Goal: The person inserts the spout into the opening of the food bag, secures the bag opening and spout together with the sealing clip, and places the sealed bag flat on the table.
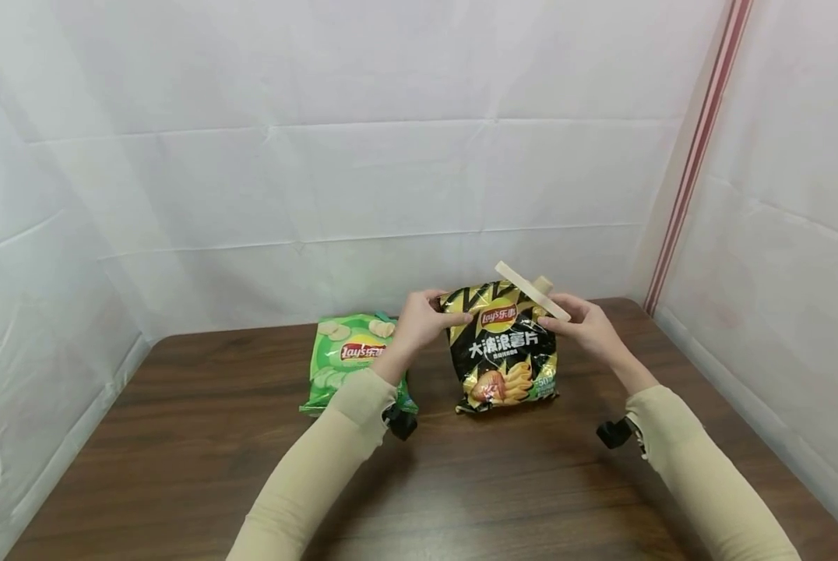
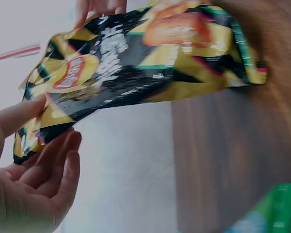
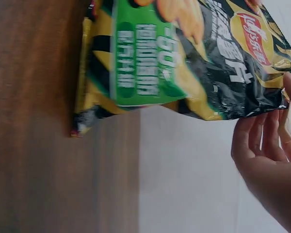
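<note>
A black and gold bag of potato chips (image 1: 505, 351) stands upright on the table, its printed front towards me. My left hand (image 1: 422, 315) pinches its upper left corner, thumb in front and fingers behind. At the upper right corner, my right hand (image 1: 590, 331) pinches the bag with its thumb on the front. A cream-coloured bar (image 1: 520, 282) with a short round knob slants across that corner, its lower end in the right hand. In the right wrist view part of the cream bar (image 3: 287, 124) shows between thumb and fingers. The bag hides some fingertips.
A green bag of potato chips (image 1: 349, 362) leans near the table's back edge, left of the black one and partly behind my left forearm. The dark wooden table (image 1: 489, 491) extends towards me. White sheeting (image 1: 391, 179) encloses the back and sides.
</note>
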`<state>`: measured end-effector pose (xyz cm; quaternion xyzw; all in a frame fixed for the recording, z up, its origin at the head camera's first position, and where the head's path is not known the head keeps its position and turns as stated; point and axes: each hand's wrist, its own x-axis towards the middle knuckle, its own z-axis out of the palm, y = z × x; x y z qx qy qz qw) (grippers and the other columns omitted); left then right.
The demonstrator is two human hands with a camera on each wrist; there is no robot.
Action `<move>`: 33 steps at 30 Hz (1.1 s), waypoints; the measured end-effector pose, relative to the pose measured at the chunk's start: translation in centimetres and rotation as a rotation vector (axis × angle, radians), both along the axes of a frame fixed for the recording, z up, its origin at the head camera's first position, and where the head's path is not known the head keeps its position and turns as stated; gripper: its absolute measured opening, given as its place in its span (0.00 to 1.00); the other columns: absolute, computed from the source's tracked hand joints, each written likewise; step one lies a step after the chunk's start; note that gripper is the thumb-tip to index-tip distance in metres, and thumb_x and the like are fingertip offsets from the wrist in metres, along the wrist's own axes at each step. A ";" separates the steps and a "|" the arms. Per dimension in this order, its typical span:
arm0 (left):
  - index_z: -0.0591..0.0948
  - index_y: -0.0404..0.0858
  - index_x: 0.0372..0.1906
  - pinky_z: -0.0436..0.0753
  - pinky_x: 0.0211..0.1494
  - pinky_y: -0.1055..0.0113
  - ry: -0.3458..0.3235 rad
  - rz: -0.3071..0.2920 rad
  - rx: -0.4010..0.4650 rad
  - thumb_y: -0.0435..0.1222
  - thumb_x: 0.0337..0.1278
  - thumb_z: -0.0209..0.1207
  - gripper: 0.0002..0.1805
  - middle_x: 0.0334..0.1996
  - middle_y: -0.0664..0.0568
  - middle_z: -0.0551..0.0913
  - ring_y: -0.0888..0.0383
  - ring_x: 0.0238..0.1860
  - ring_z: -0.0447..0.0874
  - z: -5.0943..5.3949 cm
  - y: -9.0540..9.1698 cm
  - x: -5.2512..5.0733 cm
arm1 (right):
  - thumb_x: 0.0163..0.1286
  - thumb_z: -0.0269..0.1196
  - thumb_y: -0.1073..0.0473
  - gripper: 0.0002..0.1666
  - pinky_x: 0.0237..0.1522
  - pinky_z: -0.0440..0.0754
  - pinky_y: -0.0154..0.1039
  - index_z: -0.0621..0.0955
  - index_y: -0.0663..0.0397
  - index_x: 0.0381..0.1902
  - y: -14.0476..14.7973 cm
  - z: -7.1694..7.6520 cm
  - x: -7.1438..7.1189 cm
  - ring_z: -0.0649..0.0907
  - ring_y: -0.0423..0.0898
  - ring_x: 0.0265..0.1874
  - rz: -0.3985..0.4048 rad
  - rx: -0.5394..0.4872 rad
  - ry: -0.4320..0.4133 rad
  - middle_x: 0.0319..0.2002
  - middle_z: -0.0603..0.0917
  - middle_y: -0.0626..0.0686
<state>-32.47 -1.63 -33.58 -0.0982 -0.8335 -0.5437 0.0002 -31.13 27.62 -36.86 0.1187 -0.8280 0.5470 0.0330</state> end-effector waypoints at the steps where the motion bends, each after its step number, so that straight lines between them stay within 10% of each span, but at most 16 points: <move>1: 0.79 0.34 0.54 0.80 0.47 0.59 -0.020 0.019 0.014 0.45 0.40 0.74 0.33 0.51 0.44 0.81 0.50 0.51 0.79 -0.4 -0.1 0.1 | 0.63 0.66 0.50 0.29 0.32 0.78 0.34 0.74 0.54 0.59 0.1 -0.2 0.0 0.76 0.34 0.27 -0.010 0.021 -0.006 0.31 0.77 0.38; 5: 0.79 0.30 0.51 0.84 0.40 0.62 -0.080 0.054 0.133 0.40 0.44 0.72 0.28 0.46 0.40 0.84 0.44 0.42 0.85 -1.7 -0.2 0.4 | 0.62 0.67 0.49 0.23 0.28 0.76 0.33 0.75 0.57 0.48 0.5 -1.4 -0.1 0.74 0.34 0.23 -0.036 0.022 -0.051 0.23 0.74 0.41; 11: 0.83 0.32 0.42 0.84 0.38 0.55 -0.094 0.097 0.243 0.31 0.47 0.69 0.15 0.39 0.40 0.87 0.44 0.30 0.87 -3.0 0.4 0.2 | 0.63 0.66 0.52 0.29 0.48 0.81 0.41 0.71 0.66 0.53 1.1 -2.7 -0.5 0.83 0.32 0.38 -0.039 -0.117 -0.173 0.40 0.79 0.43; 22: 0.84 0.34 0.40 0.84 0.35 0.52 -0.068 0.259 0.134 0.31 0.48 0.68 0.11 0.34 0.42 0.87 0.43 0.27 0.86 -4.7 1.3 -1.2 | 0.64 0.65 0.55 0.35 0.49 0.81 0.40 0.68 0.69 0.63 0.9 -4.5 -1.3 0.83 0.33 0.39 -0.053 -0.188 -0.317 0.45 0.81 0.43; 33: 0.83 0.34 0.45 0.84 0.33 0.55 -0.175 0.290 0.070 0.30 0.48 0.68 0.16 0.38 0.41 0.85 0.45 0.27 0.86 -5.7 1.2 -1.6 | 0.66 0.64 0.56 0.32 0.54 0.78 0.44 0.70 0.65 0.64 0.2 -4.7 -1.7 0.83 0.34 0.40 -0.082 -0.154 -0.384 0.55 0.79 0.55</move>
